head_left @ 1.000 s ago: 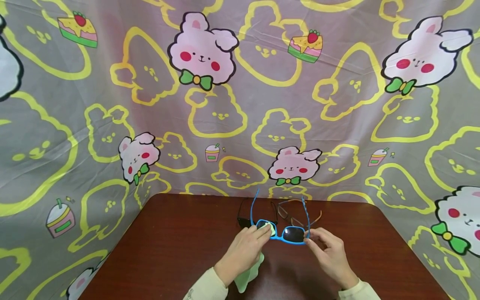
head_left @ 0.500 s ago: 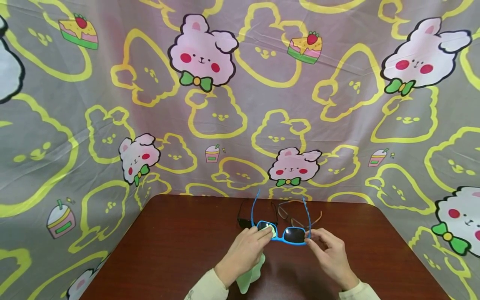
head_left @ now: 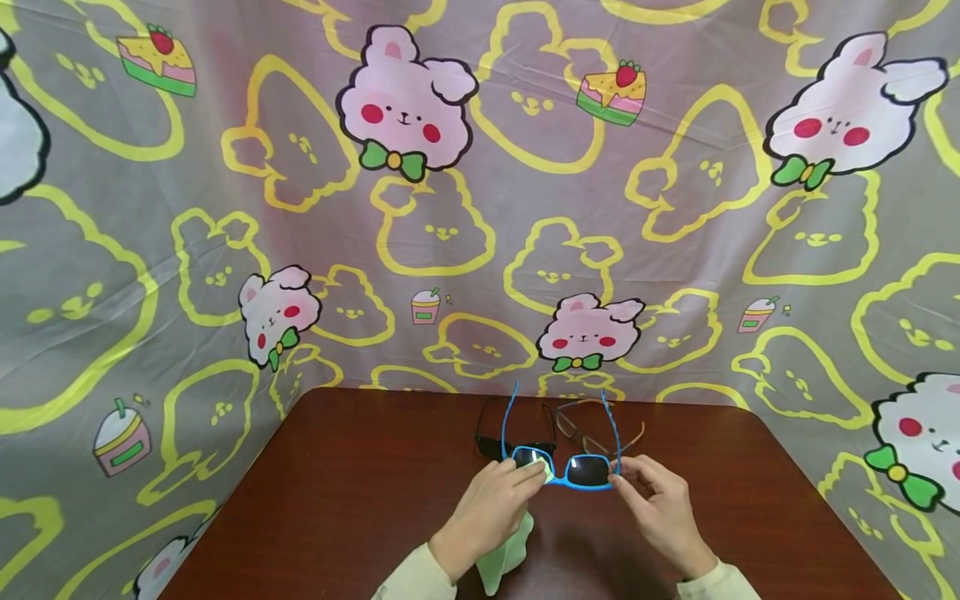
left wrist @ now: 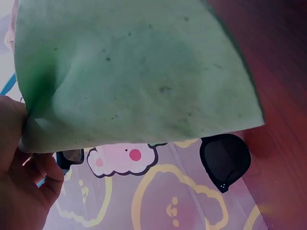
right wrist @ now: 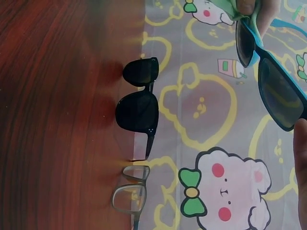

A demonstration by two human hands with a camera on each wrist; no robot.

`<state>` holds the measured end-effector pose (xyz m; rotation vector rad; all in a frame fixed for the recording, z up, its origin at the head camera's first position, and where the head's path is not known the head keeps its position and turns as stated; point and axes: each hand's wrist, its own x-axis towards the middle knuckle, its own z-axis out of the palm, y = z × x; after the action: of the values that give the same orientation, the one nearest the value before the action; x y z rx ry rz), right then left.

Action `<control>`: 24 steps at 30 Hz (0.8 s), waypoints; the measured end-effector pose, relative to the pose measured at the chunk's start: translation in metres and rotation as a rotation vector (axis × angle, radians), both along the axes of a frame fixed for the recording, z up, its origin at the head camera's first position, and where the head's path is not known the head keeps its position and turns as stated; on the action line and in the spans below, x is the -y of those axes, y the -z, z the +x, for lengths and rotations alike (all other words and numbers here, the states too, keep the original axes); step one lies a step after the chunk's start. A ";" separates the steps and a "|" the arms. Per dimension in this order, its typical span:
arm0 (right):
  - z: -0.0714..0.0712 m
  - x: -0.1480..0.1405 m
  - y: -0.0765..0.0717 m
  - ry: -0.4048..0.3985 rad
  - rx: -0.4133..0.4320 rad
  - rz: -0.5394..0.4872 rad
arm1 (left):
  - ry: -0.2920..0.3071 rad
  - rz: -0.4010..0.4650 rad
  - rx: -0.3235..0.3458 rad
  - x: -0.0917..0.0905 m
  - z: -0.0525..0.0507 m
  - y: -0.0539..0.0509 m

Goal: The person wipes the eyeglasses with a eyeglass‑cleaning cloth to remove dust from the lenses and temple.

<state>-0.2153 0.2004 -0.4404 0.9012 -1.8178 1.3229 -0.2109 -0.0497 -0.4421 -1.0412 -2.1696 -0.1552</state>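
Blue-framed sunglasses (head_left: 588,472) with dark lenses are held up above the table, temples unfolded and pointing away from me. My right hand (head_left: 663,508) pinches them at the right hinge corner. A pale green cleaning cloth (head_left: 507,557) is gripped by my left hand (head_left: 491,504), whose fingers press part of it onto the left lens. The rest of the cloth hangs below that hand and fills much of the left wrist view. In the right wrist view, cloth and fingers pinch the far lens of the sunglasses (right wrist: 280,93).
Black sunglasses (right wrist: 138,110) stand on the brown table (head_left: 337,483) behind the blue pair. Clear-lensed glasses (right wrist: 128,197) with brownish temples lie to their right. A patterned curtain (head_left: 450,200) encloses the table's back and sides.
My left hand and the cloth have shifted slightly over the left lens. The blue sunglasses have tilted and lowered a little. My right hand stays nearly still.
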 end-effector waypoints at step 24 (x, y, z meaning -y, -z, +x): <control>-0.001 0.004 0.003 0.003 0.083 -0.008 | 0.139 0.167 -0.210 -0.011 0.002 0.002</control>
<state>-0.2168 0.1962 -0.4439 0.8506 -1.8746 1.3833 -0.2084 -0.0389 -0.4438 -1.0619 -1.8640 -0.2744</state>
